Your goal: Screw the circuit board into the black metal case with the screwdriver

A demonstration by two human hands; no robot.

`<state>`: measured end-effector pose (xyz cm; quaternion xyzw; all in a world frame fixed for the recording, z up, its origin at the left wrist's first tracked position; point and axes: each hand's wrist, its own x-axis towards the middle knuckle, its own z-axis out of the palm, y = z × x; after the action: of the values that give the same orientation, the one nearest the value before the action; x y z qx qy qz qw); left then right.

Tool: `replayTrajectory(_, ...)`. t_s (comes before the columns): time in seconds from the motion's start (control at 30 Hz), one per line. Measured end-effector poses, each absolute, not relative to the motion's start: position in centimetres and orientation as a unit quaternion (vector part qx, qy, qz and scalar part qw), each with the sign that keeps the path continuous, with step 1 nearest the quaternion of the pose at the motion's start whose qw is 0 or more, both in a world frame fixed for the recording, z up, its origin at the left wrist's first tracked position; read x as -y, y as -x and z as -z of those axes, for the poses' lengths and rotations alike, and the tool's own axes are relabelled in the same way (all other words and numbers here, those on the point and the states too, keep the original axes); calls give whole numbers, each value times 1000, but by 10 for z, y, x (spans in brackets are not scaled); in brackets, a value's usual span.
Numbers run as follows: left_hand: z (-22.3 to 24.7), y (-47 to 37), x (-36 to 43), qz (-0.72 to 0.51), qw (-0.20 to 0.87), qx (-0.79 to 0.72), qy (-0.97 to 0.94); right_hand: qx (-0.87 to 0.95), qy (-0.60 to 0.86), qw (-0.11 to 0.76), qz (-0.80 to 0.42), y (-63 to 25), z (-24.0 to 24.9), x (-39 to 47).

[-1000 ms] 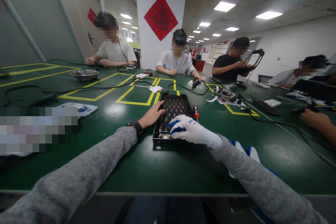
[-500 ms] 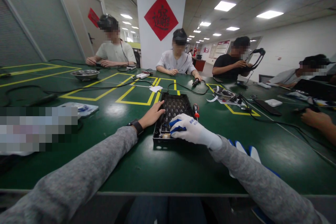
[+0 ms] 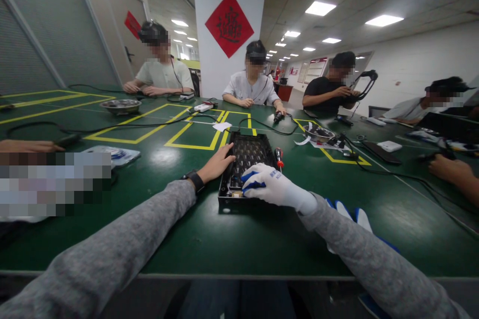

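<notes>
A black rectangular casing (image 3: 251,151) with a dark inner part showing rows of small light spots lies in front of me. My bare left hand (image 3: 218,162) rests against its left edge, fingers stretched out and touching the rim. Over the near end of the casing is my right hand (image 3: 266,183), in a white glove with blue fingertips. Its fingers are curled down and pressed together inside; what they hold, if anything, is hidden. Close to those fingertips sits a small tan part (image 3: 237,194). A red-and-black screwdriver (image 3: 279,157) lies along the casing's right side.
A loose white-and-blue glove (image 3: 362,219) lies partly under my right forearm. Metal bowls (image 3: 120,105) (image 3: 319,132), cables, a white paper scrap (image 3: 222,126) and a clear tray (image 3: 119,155) are on the green table (image 3: 179,244). Several people sit around it.
Another person's hand has come into view at the far left, by a dark object. My own hands and the casing look almost unchanged.
</notes>
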<state>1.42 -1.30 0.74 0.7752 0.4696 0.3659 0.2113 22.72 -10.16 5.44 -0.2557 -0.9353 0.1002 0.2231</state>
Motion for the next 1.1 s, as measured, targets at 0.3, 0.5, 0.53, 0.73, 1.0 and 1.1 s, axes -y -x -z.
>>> replayTrajectory(0.3, -8, -14, 13, -357, 213, -473, -777, 930, 266, 226, -115, -227, -63, 107)
replayTrajectory(0.5, -9, -14, 15, -360, 218, -473, -774, 931, 260, 220, -127, -227, -67, 110)
replayTrajectory(0.53, -8, -14, 14, -361, 217, -472, -774, 931, 262, 219, -126, -227, -67, 110)
replayTrajectory(0.73, -6, -14, 12, -357, 212, -474, -777, 932, 267, 214, -123, -227, -65, 108)
replayTrajectory(1.0, -7, -14, 12, -349, 205, -477, -780, 934, 273, 202, -108, -228, -60, 105)
replayTrajectory(1.1, -8, -15, 13, -348, 207, -478, -779, 937, 263, 208, -100, -228, -59, 105)
